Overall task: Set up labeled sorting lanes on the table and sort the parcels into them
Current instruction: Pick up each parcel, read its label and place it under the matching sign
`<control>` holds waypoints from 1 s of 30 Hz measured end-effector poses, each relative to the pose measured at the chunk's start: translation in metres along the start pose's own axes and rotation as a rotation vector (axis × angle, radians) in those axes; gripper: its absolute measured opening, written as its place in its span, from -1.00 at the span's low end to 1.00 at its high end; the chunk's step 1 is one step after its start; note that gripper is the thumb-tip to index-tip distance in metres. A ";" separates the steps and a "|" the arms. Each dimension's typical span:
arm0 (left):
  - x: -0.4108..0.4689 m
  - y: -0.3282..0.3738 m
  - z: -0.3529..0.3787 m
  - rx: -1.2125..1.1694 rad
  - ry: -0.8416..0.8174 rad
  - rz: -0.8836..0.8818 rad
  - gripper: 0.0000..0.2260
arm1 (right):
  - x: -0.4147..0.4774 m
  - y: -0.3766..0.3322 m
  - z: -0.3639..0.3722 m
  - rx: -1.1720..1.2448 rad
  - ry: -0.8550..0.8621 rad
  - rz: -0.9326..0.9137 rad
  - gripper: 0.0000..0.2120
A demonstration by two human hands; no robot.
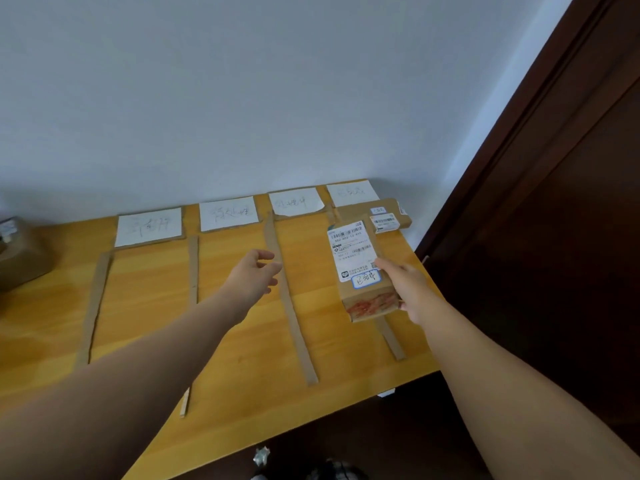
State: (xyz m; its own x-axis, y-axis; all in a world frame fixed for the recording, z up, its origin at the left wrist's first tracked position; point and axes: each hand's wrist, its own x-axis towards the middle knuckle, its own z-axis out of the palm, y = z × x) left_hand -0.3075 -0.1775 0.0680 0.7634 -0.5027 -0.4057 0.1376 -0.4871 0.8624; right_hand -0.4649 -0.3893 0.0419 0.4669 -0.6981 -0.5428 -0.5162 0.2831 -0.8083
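A brown cardboard box (20,251) is sitting at the far left edge of the yellow wooden worktop (242,358), one of three parcels in view. Four white label sheets are lying in a row along the wall, the first (149,227), second (228,213), third (294,201) and fourth (351,192), each bearing handwriting too faint to read. Four cardboard strips are running toward the near edge as lane dividers: the first strip (93,306), second strip (193,268), third strip (287,299) and fourth strip (391,337).

The person's left hand (256,271) is reaching out above the third strip, fingers apart and loosely curled, holding nothing. The right hand (405,285) is gripping a small brown parcel (356,261) by its right side, thumb on top, over the upper stretch of the fourth strip; whether it is touching the worktop cannot be told. This parcel is showing a printed shipping label and a blue-bordered handwritten sticker. Behind it a flat parcel (381,216) is lying at the back of the rightmost lane, just beside the fourth sheet. A dark wooden door (554,237) is standing to the right
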 end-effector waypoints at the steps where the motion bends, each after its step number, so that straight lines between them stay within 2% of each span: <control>1: 0.005 0.003 0.007 0.001 -0.007 0.000 -0.74 | 0.008 0.002 -0.006 -0.003 0.006 0.017 -0.55; 15: 0.078 0.023 0.117 0.017 -0.046 -0.118 -0.80 | 0.111 0.024 -0.102 0.003 -0.020 0.175 -0.63; 18: 0.087 0.022 0.132 0.034 -0.042 -0.140 -0.82 | 0.126 0.025 -0.107 -0.023 -0.017 0.160 -0.69; 26: 0.107 0.035 0.161 0.048 -0.052 -0.159 -0.82 | 0.151 0.021 -0.110 -0.078 -0.044 0.140 -0.69; 30: 0.113 0.041 0.168 0.064 -0.045 -0.152 -0.81 | 0.157 0.011 -0.110 -0.136 -0.045 0.089 -0.83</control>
State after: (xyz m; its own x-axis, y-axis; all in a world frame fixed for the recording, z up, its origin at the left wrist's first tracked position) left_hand -0.3213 -0.3740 0.0066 0.7078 -0.4505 -0.5441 0.2075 -0.6037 0.7697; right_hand -0.4767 -0.5682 -0.0266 0.4454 -0.6430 -0.6230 -0.6482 0.2484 -0.7198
